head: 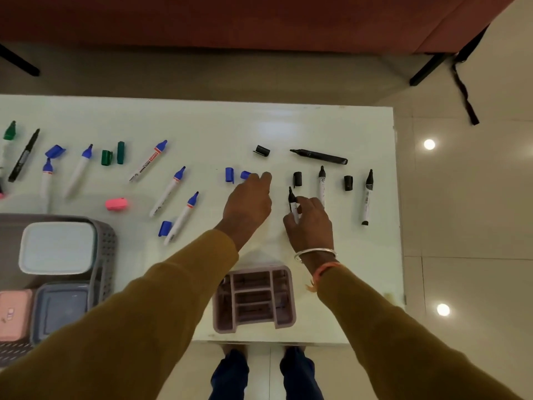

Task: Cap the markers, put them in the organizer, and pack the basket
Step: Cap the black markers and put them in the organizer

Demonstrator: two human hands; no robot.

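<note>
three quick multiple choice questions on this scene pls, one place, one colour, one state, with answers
1. Where does the organizer stand? A on a chair B at the near edge of the table C on a shelf
2. What colour is the tip of the marker in the right hand? A blue B green C black
3. That marker is: A uncapped B capped C in the organizer
Answers: 1 B, it stands between the forearms; 2 C, the tip is black; 3 A, the bare tip shows.

Seemingly a living room — red sofa, glossy tiled floor, white table.
</note>
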